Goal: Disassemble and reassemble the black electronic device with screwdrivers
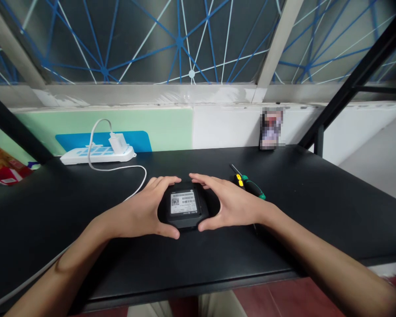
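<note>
Nearest: light trouser legs [221, 304] show below the front edge of the black desk [185, 264]. Above desk ctr., L hand [145, 210] & R hand [232, 204] form a two-sided hold on the black device [185, 221], a flat unit w/ cut corners; its white label [184, 202] (QR code + barcodes, print too small to read) faces up. L hand is cupped, moderately wide, thumb at near edge, fingers at far edge; R hand mirrors it on the opp. side. Whether the unit rests on the desk or sits slightly clear: can't tell. Step in hand, as judged: steadying/positioning the unit, label up. Nxt move prob. calls for even pressure from both sides, unit level, fingertips off the label. Beside R hand, partly hidden, lie a green-handled screwdriver [254, 189] & a yellow-and-black tool [239, 180]; keep R wrist clear. White cable [122, 168] passes behind L hand & loops up to the charger plug [118, 143] on the white power strip [75, 156]; avoid snagging. Far L: red packet [15, 171]. Far R: pixelated phone-like slab [271, 130], upright vs. wall [224, 127]. Rearmost: window w/ blue & white lines [152, 48].
</note>
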A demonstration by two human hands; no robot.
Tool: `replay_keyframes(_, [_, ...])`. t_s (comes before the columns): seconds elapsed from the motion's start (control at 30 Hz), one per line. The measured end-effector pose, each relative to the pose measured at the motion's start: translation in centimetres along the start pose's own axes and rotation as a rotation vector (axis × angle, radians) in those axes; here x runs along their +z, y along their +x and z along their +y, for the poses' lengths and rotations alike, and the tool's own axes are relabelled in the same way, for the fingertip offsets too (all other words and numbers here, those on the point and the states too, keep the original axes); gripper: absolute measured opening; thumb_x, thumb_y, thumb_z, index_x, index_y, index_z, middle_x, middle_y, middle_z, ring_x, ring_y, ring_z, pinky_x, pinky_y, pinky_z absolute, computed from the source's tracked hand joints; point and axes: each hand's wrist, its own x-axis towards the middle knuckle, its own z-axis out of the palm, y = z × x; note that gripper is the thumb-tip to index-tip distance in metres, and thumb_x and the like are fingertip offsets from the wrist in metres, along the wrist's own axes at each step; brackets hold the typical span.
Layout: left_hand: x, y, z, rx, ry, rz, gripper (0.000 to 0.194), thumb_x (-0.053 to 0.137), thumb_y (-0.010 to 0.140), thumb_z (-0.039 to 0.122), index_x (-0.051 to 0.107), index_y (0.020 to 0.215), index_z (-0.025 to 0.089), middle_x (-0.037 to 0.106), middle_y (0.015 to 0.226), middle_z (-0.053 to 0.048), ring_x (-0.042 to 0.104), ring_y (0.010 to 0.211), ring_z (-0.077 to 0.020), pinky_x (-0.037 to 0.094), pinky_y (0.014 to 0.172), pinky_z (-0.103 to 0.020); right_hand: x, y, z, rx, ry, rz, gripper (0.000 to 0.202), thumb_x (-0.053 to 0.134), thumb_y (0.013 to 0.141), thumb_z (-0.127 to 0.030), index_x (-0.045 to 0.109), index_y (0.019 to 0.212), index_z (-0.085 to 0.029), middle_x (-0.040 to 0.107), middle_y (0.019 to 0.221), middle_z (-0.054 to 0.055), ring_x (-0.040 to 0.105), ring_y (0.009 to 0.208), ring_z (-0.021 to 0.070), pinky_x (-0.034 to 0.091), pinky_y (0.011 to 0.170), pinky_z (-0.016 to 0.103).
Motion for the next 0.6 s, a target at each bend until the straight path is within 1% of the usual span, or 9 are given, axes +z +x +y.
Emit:
replay_keyframes(0.17, [-0.1, 0.0, 0.1, 0.011, 0.010, -0.015, 0.103, 0.086, 0.064, 0.058, 0.032, 0.146, 0.027, 0.043, 0.146, -0.011, 0.043, 0.135, -0.0382, 0.041, 0.110, -0.054, -0.2, 0.0, -0.4, 0.024, -0.014, 0.014, 0.121, 0.081, 0.063, -0.065, 0.023, 0.157, -0.016, 0.052, 0.148, 0.021, 0.055, 0.132, 0.0352, 0.048, 0.108, 0.054])
replay_keyframes(0.33, [-0.1, 0.0, 0.2, -0.018, -0.003, -0.011, 0.101, 0.085, 0.065, 0.056, 0.032, 0.146, 0.027, 0.043, 0.145, -0.010, 0.045, 0.133, -0.0372, 0.043, 0.109, -0.053, -0.4, -0.1, -1.0, 0.045, -0.046, 0.045, 0.119, 0.082, 0.063, -0.062, 0.025, 0.156, -0.015, 0.057, 0.141, 0.021, 0.054, 0.131, 0.0366, 0.045, 0.109, 0.057])
replay_keyframes(0.43, [-0.1, -0.1, 0.3, -0.031, -0.016, 0.012, 0.096, 0.083, 0.067, 0.054, 0.032, 0.145, 0.028, 0.044, 0.143, -0.010, 0.048, 0.130, -0.0368, 0.045, 0.106, -0.053, -0.3, -0.1, -0.9, 0.035, -0.028, 0.066, 0.117, 0.081, 0.064, -0.063, 0.026, 0.155, -0.015, 0.055, 0.142, 0.020, 0.053, 0.132, 0.0353, 0.045, 0.110, 0.056])
replay_keyframes(0.6, [-0.2, 0.0, 0.3, 0.035, 0.002, 0.107, 0.093, 0.086, 0.063, 0.050, 0.036, 0.138, 0.025, 0.044, 0.138, -0.011, 0.047, 0.127, -0.0382, 0.044, 0.106, -0.056, -0.2, 0.0, -0.7, -0.049, 0.008, 0.055, 0.108, 0.078, 0.070, -0.063, 0.026, 0.156, -0.021, 0.046, 0.148, 0.018, 0.046, 0.138, 0.0353, 0.041, 0.114, 0.056])
